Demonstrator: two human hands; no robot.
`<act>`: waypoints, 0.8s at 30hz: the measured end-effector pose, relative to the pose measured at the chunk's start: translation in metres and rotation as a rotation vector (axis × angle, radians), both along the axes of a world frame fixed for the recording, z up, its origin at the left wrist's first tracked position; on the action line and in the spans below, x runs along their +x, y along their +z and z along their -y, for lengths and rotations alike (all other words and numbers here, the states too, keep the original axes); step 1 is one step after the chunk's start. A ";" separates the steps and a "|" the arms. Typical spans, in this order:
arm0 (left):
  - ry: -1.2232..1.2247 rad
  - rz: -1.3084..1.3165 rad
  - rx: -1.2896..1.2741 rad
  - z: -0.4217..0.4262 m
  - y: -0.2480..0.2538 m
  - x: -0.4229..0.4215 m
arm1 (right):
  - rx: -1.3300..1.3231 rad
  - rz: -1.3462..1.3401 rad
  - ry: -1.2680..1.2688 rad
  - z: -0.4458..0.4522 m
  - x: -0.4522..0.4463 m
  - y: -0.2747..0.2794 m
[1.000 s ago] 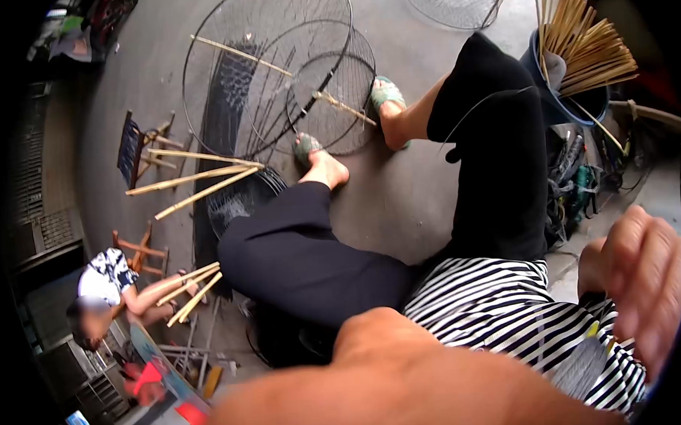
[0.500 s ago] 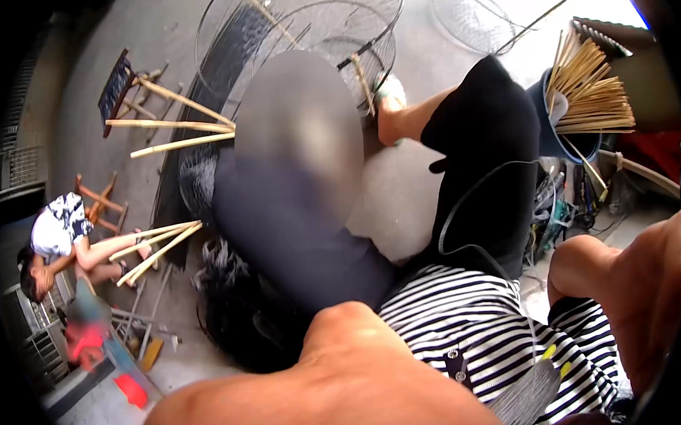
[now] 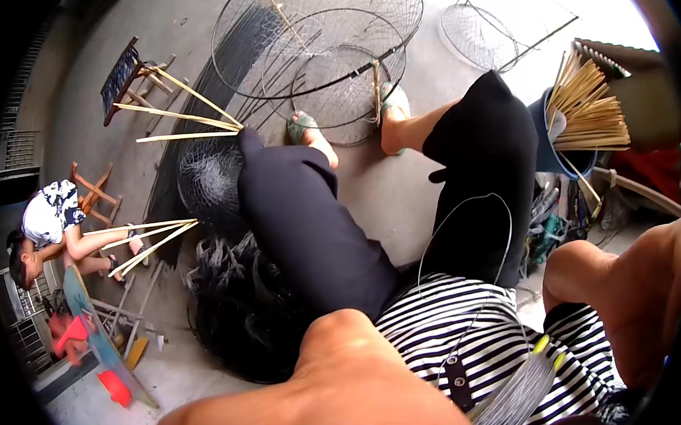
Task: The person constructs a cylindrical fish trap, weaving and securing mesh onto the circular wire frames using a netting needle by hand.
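Neither of my hands shows; only my bent arms (image 3: 363,379) are in view, at the bottom middle and at the right edge. A bundle of thin grey wire (image 3: 519,394) with yellow bits at its top lies against my striped shirt (image 3: 428,315). From around it, a loose strand of wire (image 3: 511,228) arcs up over my dark trouser leg (image 3: 483,168). What my hands hold, if anything, is hidden below the frame. Beyond my feet stands a round netted cage (image 3: 319,80) with wire hoops and a stick tied to its rim.
A blue bucket (image 3: 544,135) of bamboo sticks (image 3: 591,114) stands right. A dark container with black netting (image 3: 239,316) sits left, near more bamboo sticks (image 3: 156,243). A stool (image 3: 122,81) and a seated person (image 3: 52,217) are farther left. Another hooped net (image 3: 479,35) lies far back.
The wire strand's arc has changed shape and shifted lower and left over my lap. The view has moved slightly, and both my feet now show. My arms stay bent.
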State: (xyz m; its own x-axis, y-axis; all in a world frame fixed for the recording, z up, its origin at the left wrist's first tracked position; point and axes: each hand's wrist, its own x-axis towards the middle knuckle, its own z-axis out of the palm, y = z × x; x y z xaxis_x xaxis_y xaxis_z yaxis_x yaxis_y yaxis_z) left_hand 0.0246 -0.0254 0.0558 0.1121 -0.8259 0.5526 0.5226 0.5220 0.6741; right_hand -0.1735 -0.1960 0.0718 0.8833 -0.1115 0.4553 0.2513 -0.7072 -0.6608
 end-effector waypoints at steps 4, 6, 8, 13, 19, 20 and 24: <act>-0.004 0.047 -0.029 -0.026 -0.001 0.001 | -0.016 0.019 -0.007 -0.026 -0.003 -0.003; 0.033 0.044 -0.045 -0.035 -0.002 -0.002 | -0.019 0.020 0.006 -0.032 -0.005 -0.002; 0.069 0.045 -0.018 -0.021 0.006 -0.006 | 0.006 0.013 0.018 -0.014 -0.006 0.001; 0.097 0.096 -0.047 -0.039 0.008 0.003 | -0.015 0.012 0.008 -0.027 -0.009 0.000; 0.210 0.162 -0.077 -0.059 0.019 -0.008 | -0.005 0.025 0.050 -0.027 -0.018 -0.002; 0.241 0.181 -0.100 -0.064 0.020 -0.010 | -0.008 0.035 0.056 -0.027 -0.022 -0.002; 0.327 0.247 -0.142 -0.060 0.020 -0.013 | 0.096 0.172 0.004 -0.002 -0.050 0.011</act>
